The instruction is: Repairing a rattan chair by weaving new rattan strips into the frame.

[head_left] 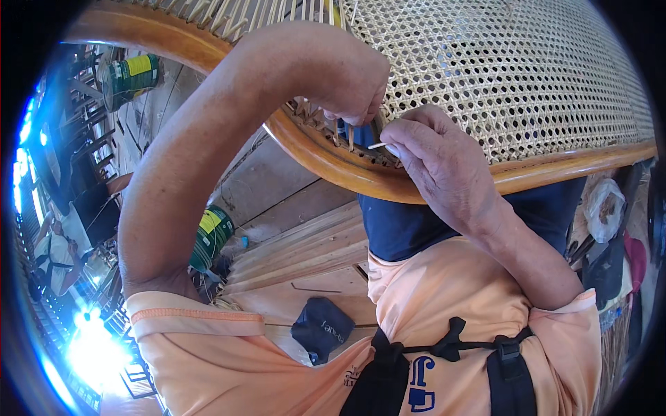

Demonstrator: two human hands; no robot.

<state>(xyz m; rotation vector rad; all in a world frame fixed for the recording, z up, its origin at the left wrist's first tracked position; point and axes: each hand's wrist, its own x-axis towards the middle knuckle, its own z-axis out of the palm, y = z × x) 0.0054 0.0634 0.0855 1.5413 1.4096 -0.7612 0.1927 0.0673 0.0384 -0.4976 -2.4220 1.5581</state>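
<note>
A curved, varnished wooden frame (333, 166) bears a panel of woven cane (479, 83), with a row of holes along its inner edge. My left hand (357, 87) reaches over the frame's bend, its fingers curled down beside thin wooden pegs (350, 137) standing in the holes. What those fingers hold is hidden by the hand. Close to its right, my right hand (444, 156) is closed in a pinch on a thin pale strip of cane (377, 145). The strip's free end points left toward the pegs.
Loose cane strands (257, 12) stretch across the frame's upper left. Green tins with yellow labels, one a green tin (211, 232), stand on the plank floor at left. A dark cloth cap (321, 327) lies below. At right hangs a clear plastic bag (603, 211).
</note>
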